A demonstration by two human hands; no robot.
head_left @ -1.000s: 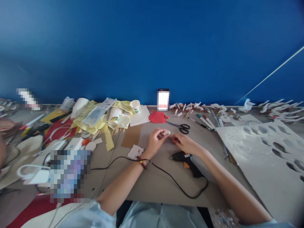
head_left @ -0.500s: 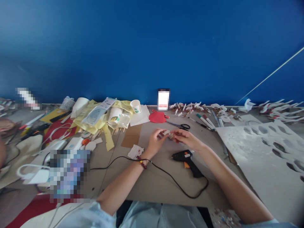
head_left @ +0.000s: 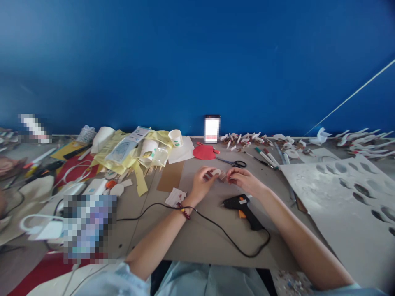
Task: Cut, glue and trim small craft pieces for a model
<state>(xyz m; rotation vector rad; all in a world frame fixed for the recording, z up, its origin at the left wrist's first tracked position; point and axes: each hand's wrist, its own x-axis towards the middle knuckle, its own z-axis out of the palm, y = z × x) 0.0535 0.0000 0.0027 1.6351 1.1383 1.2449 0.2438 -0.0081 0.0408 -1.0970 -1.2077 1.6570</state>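
Note:
My left hand (head_left: pixel 202 183) and my right hand (head_left: pixel 245 181) meet over the middle of the table (head_left: pixel 197 238). Together they pinch a small white cut-out piece (head_left: pixel 217 172) with a brownish bit on its right side. The left fingers curl round the white part; the right fingertips press the brownish end. Just in front of my right wrist a black hot glue gun (head_left: pixel 242 204) lies on its side, and its black cord (head_left: pixel 185 211) runs left across the table.
Black scissors (head_left: pixel 236 163) and a red paper shape (head_left: pixel 204 152) lie behind the hands. Markers (head_left: pixel 265 157) and several small white cut-outs (head_left: pixel 247 137) line the far edge. A grey board with cut holes (head_left: pixel 345 193) fills the right. Yellow bags and paper cups (head_left: pixel 145 150) clutter the left.
My right hand rose from beside the glue gun and came to the left hand. Both now pinch the small piece. The glue gun lies uncovered.

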